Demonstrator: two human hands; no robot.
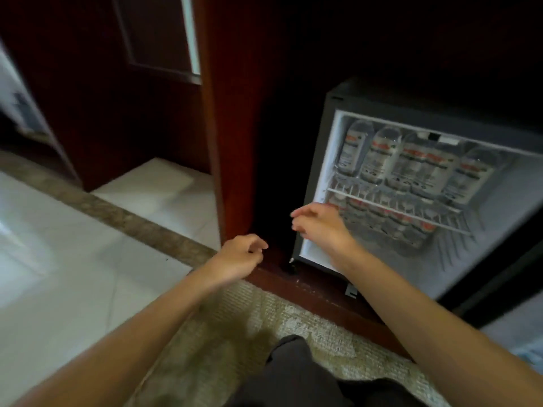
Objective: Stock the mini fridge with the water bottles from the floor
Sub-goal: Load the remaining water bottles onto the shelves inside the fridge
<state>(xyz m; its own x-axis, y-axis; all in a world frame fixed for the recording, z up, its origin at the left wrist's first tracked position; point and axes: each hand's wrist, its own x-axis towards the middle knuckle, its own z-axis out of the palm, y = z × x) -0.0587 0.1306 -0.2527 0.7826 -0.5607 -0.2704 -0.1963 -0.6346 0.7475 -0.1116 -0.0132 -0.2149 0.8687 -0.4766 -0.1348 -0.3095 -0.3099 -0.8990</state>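
Head view, looking down into a dark red-brown wooden cabinet [235, 142] with the mini fridge [321, 160] set in its right bay, door open, white interior lit. Water bottles [382, 160] with red-and-white labels stand in a row on the wire shelf [396, 208], packed side by side. More bottles [390, 223] sit under that shelf on the lower level; motion blur, so count and pose down there are unclear.

Left hand [241, 255] hangs in front of the cabinet's base rail, left of the fridge, fingers loosely curled and holding nothing. Right hand [320, 224] is in front of the fridge's lower left corner, just beside the front edge of the shelf; fingers bent and relaxed, apparently empty, though it is blurred. Both forearms bare, reaching in from the bottom of the frame.

Floor: pale glossy tile [58, 259] on the left, a brown speckled stone strip [132, 221] running diagonally across it, and a beige patterned carpet [235, 324] under the person, meeting the cabinet base. Dark trouser knee [293, 368] at bottom centre. Left cabinet bay is open down to the tile.
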